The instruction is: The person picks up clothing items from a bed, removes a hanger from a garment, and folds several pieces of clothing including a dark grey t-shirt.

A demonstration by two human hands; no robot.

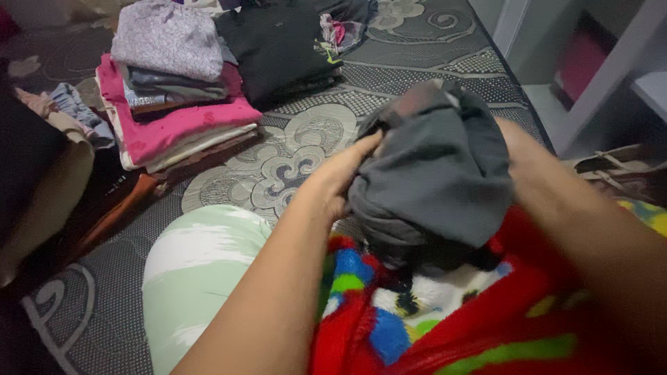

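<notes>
Fleece blanket [486, 326] in red with coloured patches lies at the bottom of the frame, beside a pale green cushion [194, 271]. Above it, in the centre, both hands hold a dark grey garment [438, 173]. The left hand [333, 180] pinches its left edge with closed fingers; the right hand [517, 149] is mostly hidden behind the cloth, so its grip I cannot tell. The folding seems in the middle; next the bundle needs flattening. Farther, upper left, folded clothes [174, 90] are stacked on the patterned mattress [292, 153].
</notes>
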